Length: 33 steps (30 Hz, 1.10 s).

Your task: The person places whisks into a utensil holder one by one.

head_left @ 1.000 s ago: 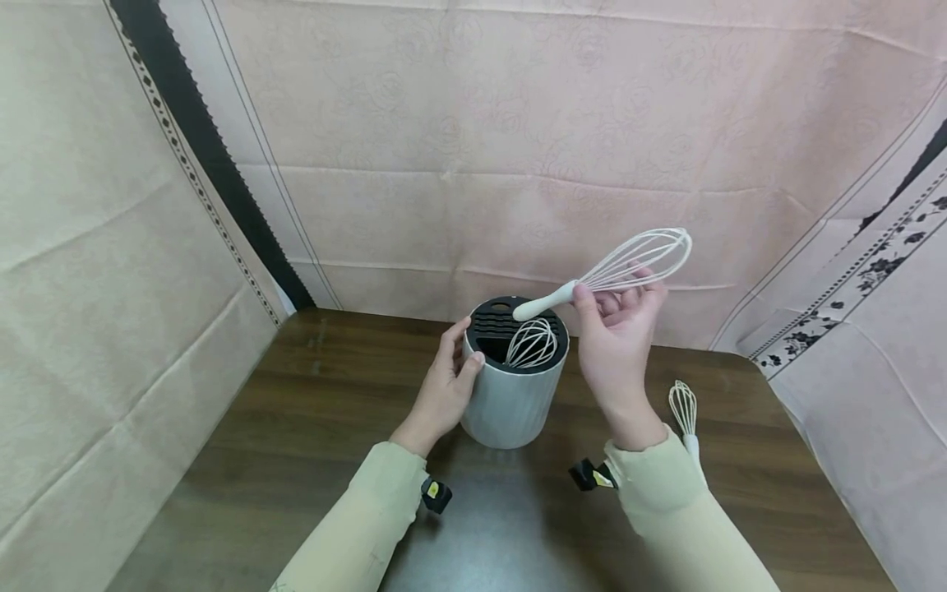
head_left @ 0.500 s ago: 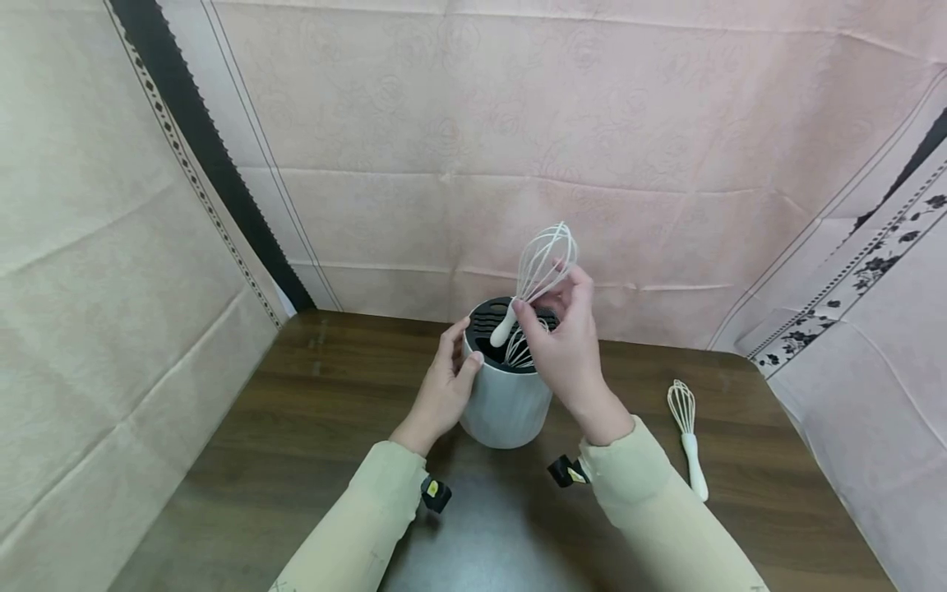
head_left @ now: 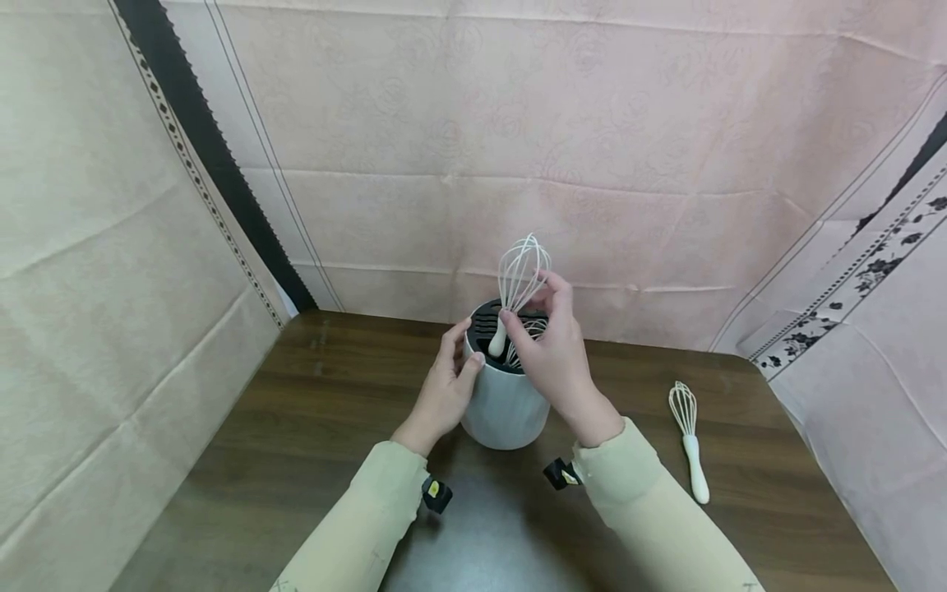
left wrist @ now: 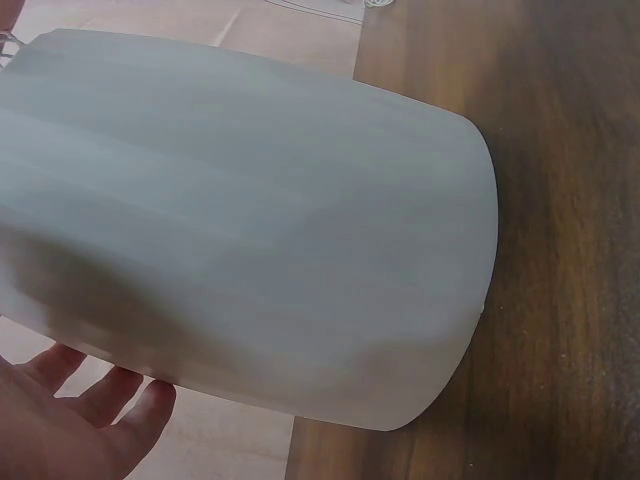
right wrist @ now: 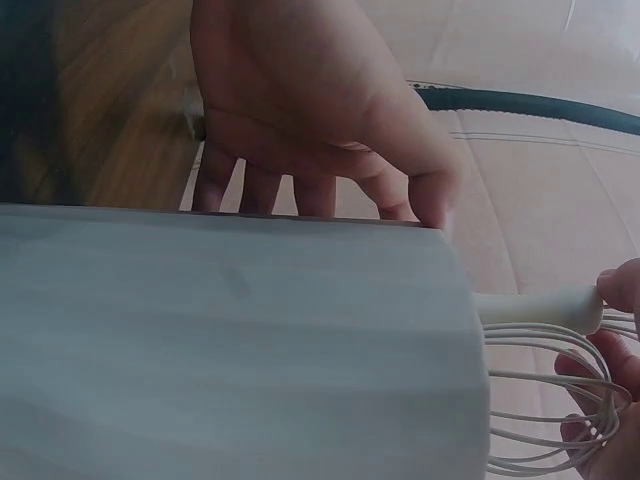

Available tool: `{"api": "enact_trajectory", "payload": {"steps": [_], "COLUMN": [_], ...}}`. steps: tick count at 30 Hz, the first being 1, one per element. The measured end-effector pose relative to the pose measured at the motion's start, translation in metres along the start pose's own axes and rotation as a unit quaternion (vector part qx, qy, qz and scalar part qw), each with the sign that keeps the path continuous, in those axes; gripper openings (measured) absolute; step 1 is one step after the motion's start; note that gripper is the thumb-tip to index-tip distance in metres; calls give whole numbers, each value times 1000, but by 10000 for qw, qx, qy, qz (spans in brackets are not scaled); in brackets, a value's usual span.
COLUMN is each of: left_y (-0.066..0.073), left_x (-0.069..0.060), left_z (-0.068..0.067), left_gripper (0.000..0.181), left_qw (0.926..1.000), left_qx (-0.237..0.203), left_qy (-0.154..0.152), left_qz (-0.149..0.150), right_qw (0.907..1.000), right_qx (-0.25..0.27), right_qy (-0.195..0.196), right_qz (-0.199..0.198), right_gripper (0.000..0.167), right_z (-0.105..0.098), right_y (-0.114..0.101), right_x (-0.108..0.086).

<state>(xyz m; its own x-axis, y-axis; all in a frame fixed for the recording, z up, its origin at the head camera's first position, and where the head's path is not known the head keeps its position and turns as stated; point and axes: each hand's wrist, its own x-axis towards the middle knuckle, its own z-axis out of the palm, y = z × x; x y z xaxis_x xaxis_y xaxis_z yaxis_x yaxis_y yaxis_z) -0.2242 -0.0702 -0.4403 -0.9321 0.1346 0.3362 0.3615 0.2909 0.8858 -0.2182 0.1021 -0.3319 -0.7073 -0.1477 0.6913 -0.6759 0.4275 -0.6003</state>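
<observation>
A pale grey cylindrical utensil holder point(head_left: 506, 415) with a black slotted top stands upright on the table. My left hand point(head_left: 444, 386) grips its left side near the rim, thumb in front; its fingers point(left wrist: 145, 425) also show against the wall in the left wrist view. Above the top, my right hand point(head_left: 551, 349) pinches a white whisk by the neck, wire end up. This whisk's handle point(head_left: 497, 339) points down at the larger opening; in the right wrist view its tip is hidden behind the rim. A second whisk point(right wrist: 545, 377) sits in the holder, wires up, partly behind my right hand.
Another small white whisk point(head_left: 688, 440) lies on the brown wooden table point(head_left: 333, 493) to the right, wire end away from me. A pale patterned cloth point(head_left: 414, 205) hangs behind the table, with more cloth at both sides.
My right hand has brought the whisk left and down to the holder's opening and tilted it from nearly level to upright, handle down. My left hand has stayed on the holder.
</observation>
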Motion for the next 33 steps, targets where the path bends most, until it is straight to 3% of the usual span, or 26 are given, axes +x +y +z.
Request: {"api": "enact_trajectory", "payload": {"steps": [8, 33], "left_y": [1, 0], "left_x": [0, 1], "left_z": [0, 0], "left_gripper": [57, 57], "left_qw": [9999, 10000], "left_qx": [25, -26], "left_qy": [-21, 28], "left_qz": [-154, -34], "right_qw": [9999, 9998], "right_qx": [-152, -202], "right_qy": [-33, -49], "right_qz": [17, -11], "right_gripper": [63, 73], "right_z": [2, 2], "right_y": [3, 6], "right_x": [-2, -4]}}
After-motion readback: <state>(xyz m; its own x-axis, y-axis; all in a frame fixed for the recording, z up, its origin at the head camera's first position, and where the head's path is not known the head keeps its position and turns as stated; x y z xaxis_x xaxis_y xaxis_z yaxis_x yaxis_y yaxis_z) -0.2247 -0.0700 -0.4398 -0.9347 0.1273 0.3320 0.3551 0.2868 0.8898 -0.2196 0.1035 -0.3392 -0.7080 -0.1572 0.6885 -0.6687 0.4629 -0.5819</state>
